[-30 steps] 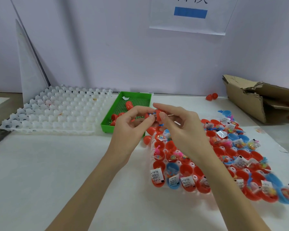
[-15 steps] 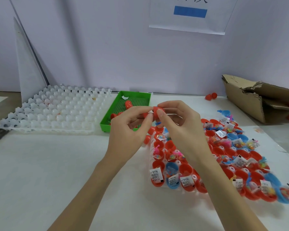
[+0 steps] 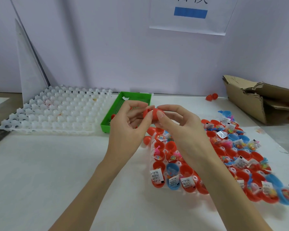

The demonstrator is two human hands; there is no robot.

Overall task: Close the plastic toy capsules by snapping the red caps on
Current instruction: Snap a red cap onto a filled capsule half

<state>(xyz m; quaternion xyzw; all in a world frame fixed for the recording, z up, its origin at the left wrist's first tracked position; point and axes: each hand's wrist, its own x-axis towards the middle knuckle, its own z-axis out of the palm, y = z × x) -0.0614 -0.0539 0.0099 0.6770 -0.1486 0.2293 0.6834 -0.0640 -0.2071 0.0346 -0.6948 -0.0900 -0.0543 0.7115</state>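
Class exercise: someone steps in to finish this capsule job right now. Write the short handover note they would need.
Left hand and right hand: both pinch one red capsule above the table; whether it has snapped shut cannot be told.
Open capsule halves with toys and labels fill the clear tray on the right.
Loose red caps lie by that tray; the green tray sits behind the hands.
Left: nearly all capsules need caps.

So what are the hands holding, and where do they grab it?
A red capsule, pinched between both hands: left hand on its left end, right hand on its right.
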